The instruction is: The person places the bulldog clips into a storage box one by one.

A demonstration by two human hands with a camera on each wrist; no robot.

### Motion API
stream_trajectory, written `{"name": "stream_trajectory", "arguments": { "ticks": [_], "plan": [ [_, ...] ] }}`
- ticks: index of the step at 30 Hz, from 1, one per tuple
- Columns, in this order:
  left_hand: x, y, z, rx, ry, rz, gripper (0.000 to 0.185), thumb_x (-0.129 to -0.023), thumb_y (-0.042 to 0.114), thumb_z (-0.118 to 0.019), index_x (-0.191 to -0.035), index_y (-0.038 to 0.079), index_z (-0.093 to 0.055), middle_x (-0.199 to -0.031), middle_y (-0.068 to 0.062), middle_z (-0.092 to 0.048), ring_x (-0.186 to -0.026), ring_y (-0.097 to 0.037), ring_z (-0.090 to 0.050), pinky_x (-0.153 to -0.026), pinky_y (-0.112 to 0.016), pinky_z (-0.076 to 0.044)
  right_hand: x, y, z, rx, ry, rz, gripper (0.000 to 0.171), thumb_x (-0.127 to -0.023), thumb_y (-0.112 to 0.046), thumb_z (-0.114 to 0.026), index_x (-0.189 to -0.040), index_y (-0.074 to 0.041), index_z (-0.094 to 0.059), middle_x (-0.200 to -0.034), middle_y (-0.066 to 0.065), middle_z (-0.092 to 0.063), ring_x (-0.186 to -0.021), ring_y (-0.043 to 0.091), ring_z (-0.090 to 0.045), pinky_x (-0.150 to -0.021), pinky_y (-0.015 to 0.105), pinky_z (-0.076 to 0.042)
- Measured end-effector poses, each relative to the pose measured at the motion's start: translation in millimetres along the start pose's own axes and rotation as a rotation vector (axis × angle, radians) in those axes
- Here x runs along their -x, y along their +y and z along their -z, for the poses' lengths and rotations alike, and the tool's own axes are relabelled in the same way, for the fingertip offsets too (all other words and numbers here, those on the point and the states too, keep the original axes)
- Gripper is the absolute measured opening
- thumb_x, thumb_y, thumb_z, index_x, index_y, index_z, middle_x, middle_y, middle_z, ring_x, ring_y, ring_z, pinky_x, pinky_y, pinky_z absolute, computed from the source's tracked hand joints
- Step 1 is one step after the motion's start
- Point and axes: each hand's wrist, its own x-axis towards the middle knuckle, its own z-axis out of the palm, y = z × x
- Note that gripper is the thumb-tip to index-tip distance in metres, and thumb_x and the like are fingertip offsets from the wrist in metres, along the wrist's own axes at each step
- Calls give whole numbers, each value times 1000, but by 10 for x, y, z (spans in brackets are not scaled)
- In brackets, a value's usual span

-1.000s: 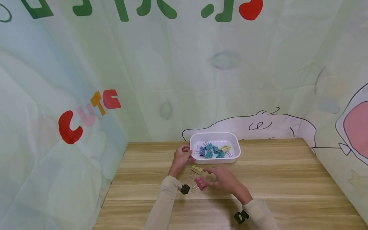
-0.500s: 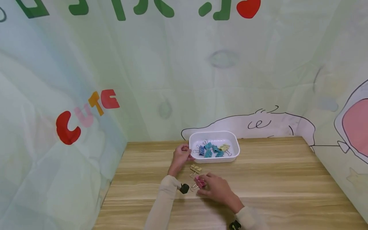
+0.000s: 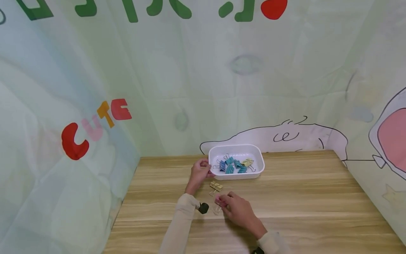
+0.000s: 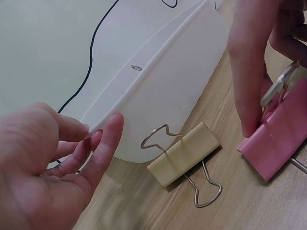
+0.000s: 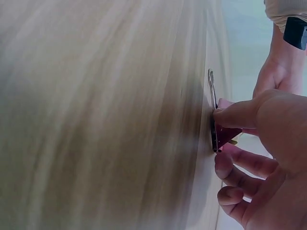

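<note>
A white tray [image 3: 258, 172] stands on the wooden table and holds several blue binder clips [image 3: 230, 166] and a yellow one [image 3: 248, 162]. My left hand [image 3: 199, 173] grips the tray's left rim [image 4: 158, 62]. In front of the tray lies a tan binder clip [image 3: 216, 186] [image 4: 183, 154]. Just nearer lies a pink binder clip [image 3: 219, 201] [image 4: 280, 136] [image 5: 221, 134], and my right hand [image 3: 236, 208] pinches it between thumb and fingers against the table.
The wooden table [image 3: 317, 197] is walled by printed cloth at the back [image 3: 222, 88], left and right. A small black wrist device [image 3: 203, 208] sits on my left sleeve beside the pink clip.
My right hand drew back from above the tan clip, came down onto the pink clip and took hold of it. The left hand stayed on the tray rim.
</note>
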Motion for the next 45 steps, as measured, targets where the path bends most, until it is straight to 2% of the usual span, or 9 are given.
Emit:
{"name": "stream_trajectory", "arguments": {
  "ticks": [9,14,21,26,32,35,40,43,45],
  "plan": [
    [11,10,-4,2,-3,-1,32,-104,-2,-57,-134,-13,-53,-113,-23,-58,-79,-27,-69,-83,-47,-67,32,-1,-14,-77,32,-59,22,-91,-20,-80,-113,-18,-80,-103,-2,-72,-87,18,-68,-66,33,-61],
    [7,9,-1,8,-11,-8,33,-104,-2,-57,-135,-13,-52,-116,-25,-58,-84,-33,-70,-85,-50,-66,44,20,-4,-100,61,-66,16,-92,-22,-80,-108,-19,-81,-105,-3,-75,-92,22,-71,-73,39,-64],
    [10,3,2,10,-15,0,34,-105,0,-57,-136,-12,-52,-118,-27,-58,-87,-37,-70,-87,-52,-65,36,82,76,-113,81,-66,15,-93,-23,-78,-108,-22,-81,-106,-5,-76,-96,18,-71,-82,42,-64],
    [13,0,0,4,-16,-1,33,-104,-1,-58,-135,-13,-52,-114,-23,-58,-82,-30,-70,-83,-46,-67,-23,136,241,-95,135,-65,18,-89,-15,-81,-106,-19,-81,-104,-3,-77,-93,18,-72,-78,39,-63],
    [2,-13,1,16,-12,-23,33,-103,-4,-57,-133,-15,-51,-113,-25,-57,-83,-32,-70,-84,-50,-66,-190,203,483,-59,200,7,20,-86,-8,-82,-105,-14,-82,-95,-2,-78,-68,11,-56,-54,24,-46],
    [-6,-24,5,23,-13,-29,33,-103,-5,-57,-133,-16,-51,-111,-25,-57,-79,-28,-69,-83,-48,-66,-287,235,595,-39,210,25,18,-88,-11,-82,-105,-15,-82,-96,-1,-78,-71,12,-60,-57,27,-51],
    [-19,-44,15,23,-20,-35,33,-102,-5,-57,-133,-16,-51,-109,-22,-57,-75,-23,-68,-80,-46,-67,-448,276,796,4,215,-9,15,-88,-16,-82,-103,-14,-82,-101,3,-78,-89,24,-72,-71,42,-63],
    [-24,-43,19,27,-23,-34,33,-102,-6,-58,-133,-16,-51,-108,-21,-57,-74,-24,-69,-78,-44,-68,-551,300,942,13,208,-41,16,-90,-19,-81,-105,-12,-82,-103,6,-78,-89,25,-72,-71,42,-63],
    [-25,-37,21,28,-27,-33,34,-102,-6,-57,-133,-16,-50,-107,-20,-57,-74,-24,-69,-76,-42,-68,-629,333,1036,9,201,-64,18,-92,-20,-79,-107,-11,-81,-104,7,-77,-83,23,-69,-64,38,-60]
  ]
}}
